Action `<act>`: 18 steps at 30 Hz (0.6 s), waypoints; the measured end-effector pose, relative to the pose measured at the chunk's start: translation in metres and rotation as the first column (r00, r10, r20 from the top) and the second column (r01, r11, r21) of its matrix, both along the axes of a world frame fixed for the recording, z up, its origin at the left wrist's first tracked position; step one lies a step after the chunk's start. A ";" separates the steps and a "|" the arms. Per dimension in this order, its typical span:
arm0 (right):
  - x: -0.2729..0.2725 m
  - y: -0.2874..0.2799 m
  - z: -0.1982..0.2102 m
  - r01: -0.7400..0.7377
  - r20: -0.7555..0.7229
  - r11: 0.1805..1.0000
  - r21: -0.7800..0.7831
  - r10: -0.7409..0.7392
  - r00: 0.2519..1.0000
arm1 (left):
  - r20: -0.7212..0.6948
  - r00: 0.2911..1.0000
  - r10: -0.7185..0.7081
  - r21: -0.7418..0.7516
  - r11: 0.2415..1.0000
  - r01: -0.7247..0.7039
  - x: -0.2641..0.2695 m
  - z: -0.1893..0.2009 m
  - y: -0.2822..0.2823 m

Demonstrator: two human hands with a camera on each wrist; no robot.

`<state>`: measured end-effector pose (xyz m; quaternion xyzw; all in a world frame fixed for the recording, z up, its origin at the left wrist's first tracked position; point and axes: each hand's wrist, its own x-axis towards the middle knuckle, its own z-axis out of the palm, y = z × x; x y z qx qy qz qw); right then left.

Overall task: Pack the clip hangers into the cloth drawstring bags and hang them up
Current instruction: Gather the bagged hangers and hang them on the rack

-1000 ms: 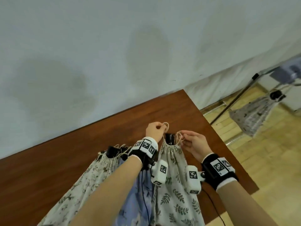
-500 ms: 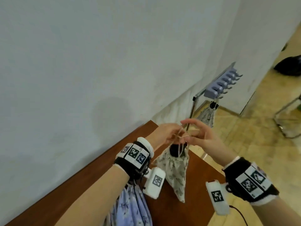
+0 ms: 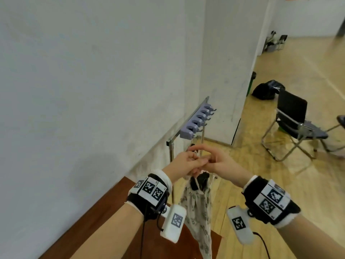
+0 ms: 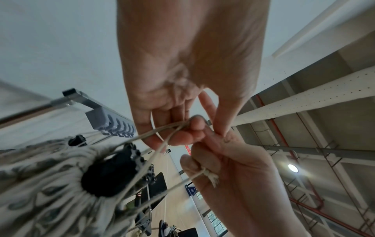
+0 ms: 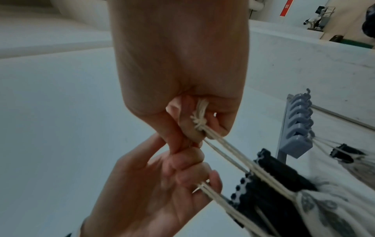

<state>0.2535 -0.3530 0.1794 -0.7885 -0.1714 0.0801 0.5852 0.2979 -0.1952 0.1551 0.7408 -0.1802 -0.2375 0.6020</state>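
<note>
A: One leaf-print drawstring bag (image 3: 197, 208) hangs in the air by its cords (image 5: 229, 150), above the table's corner, black clip hangers (image 3: 200, 181) poking out of the gathered mouth.

B: Hands?

A: Left hand (image 3: 183, 161) pinches one bunch of cords between curled fingers; right hand (image 3: 220, 163) has its fingers curled round the knotted end (image 5: 199, 123). Both hands touch each other above the bag.

B: Surface?

A: Reddish-brown wooden table (image 3: 104, 221), against a white wall (image 3: 93, 81). Only its corner shows in the head view.

B: Room?

A: Pale purple hook rack (image 3: 197, 122) on a metal stand beyond the hands; a second patterned bag (image 5: 357, 162) hangs from it by its cords. Light wooden floor (image 3: 280, 174), a black folding chair (image 3: 291, 116) to the right, a dark bag (image 3: 267, 89) by the wall corner further back.
</note>
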 end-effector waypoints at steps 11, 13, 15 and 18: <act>0.102 -0.192 0.001 -0.107 -0.091 0.989 -0.104 0.098 0.991 | -0.079 0.996 -0.038 -0.052 0.998 0.033 0.079 -0.001 -0.179; 0.129 -0.225 0.002 -0.047 -0.064 0.993 -0.107 0.040 0.997 | -0.092 0.996 -0.017 -0.067 0.998 0.011 0.100 0.001 -0.204; 0.153 -0.252 0.001 0.005 -0.040 0.993 -0.116 -0.009 0.999 | -0.122 0.992 0.023 -0.091 0.995 -0.035 0.118 -0.001 -0.221; 0.188 -0.277 -0.013 -0.040 -0.052 0.987 -0.155 0.033 0.998 | -0.135 0.991 0.004 -0.106 0.994 -0.019 0.140 -0.005 -0.240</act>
